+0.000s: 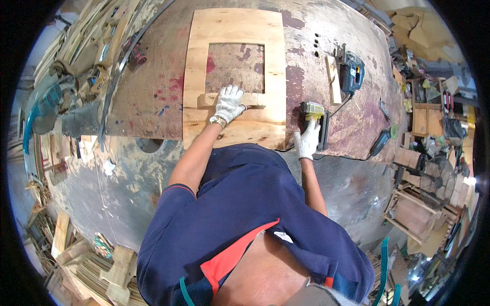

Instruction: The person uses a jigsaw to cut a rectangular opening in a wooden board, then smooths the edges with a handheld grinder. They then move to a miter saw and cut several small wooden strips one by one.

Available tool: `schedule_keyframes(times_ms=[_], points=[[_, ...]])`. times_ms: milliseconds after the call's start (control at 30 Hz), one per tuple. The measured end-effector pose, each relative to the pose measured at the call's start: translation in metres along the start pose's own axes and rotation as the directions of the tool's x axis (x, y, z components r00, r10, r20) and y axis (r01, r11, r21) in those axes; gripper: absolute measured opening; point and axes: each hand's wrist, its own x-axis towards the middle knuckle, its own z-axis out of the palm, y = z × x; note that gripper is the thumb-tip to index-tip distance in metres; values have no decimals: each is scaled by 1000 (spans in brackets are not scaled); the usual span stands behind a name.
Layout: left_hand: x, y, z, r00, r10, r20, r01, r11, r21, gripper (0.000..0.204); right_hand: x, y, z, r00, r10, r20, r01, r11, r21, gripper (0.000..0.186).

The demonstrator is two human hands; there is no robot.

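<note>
Woodworking workshop, crowded, well used. Worktop, upper centre: scuffed, paint-stained; carries wooden panel with rectangular cutout, nail gun and, right of centre, blue-and-black power tool. Upper left: long timber strips, heaped. Lower left: wood offcuts, piled. Right edge: wooden box, fan, mixed clutter. Grey floor, stained.
</note>
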Motion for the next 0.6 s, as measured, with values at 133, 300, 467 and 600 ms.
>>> schedule_keyframes(times_ms=[133,300,467,600], points=[[-8,5,-9,998,-4,-66,1,999,-34,63,-30,-12,-9,994,-92,-60,103,970,219,64],[-9,7,-28,984,-19,-176,1,995,-104,62,-39,-10,17,922,94,375,-325,713,621,44],[-8,-4,-49,950,-114,-289,88,991,-102,66,-9,-62,-21,945,59,323,-286,630,722,36],[11,0,-74,820,-275,-502,181,957,-228,61,67,-119,-100,971,-225,81,159,860,486,27]])
